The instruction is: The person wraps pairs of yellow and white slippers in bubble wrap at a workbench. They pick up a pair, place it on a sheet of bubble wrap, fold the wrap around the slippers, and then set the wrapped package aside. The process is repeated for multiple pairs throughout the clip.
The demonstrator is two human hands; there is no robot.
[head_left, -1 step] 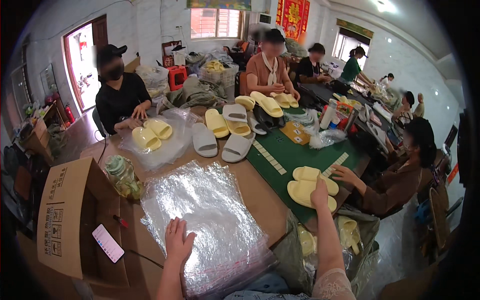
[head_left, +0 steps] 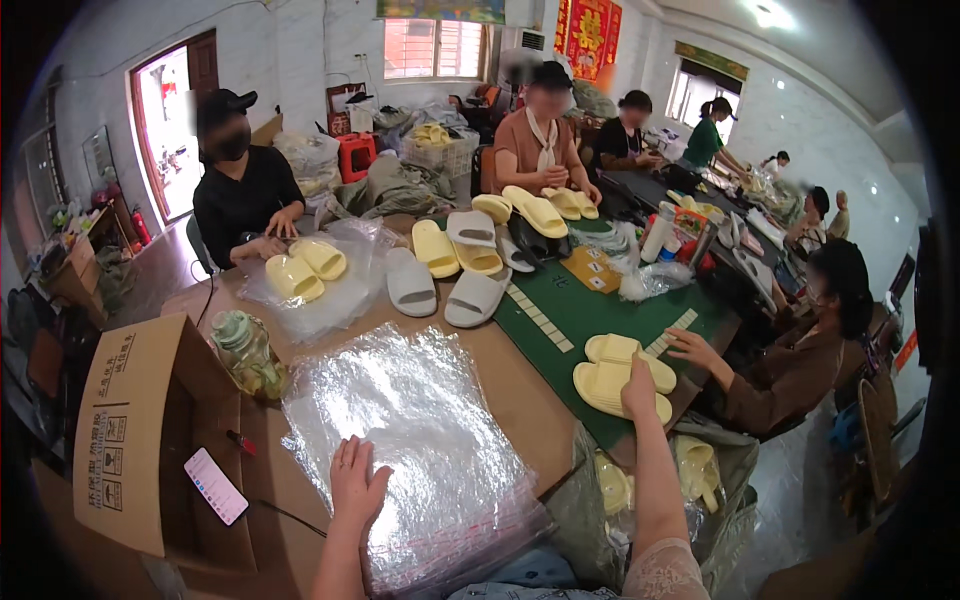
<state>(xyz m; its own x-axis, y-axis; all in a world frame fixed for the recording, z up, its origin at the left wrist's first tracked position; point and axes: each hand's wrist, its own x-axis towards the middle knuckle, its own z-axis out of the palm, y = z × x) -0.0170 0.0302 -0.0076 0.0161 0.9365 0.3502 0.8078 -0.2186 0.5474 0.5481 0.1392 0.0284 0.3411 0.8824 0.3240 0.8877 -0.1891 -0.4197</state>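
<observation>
1. The left forearm comes up from the lower edge, bare, leaning slightly right.
2. The left hand (head_left: 357,487) lies palm down with its back to the camera, fingers loosely spread and pointing away from the body, pressed flat on what is under it.
3. The right arm rises from the lower right, a lace sleeve at the upper arm, and stretches far forward, nearly straight.
4. The right hand (head_left: 638,372) is at full reach, fingers curled downward, back of hand up; whether it grips anything cannot be told.

No visible change btw frames
</observation>
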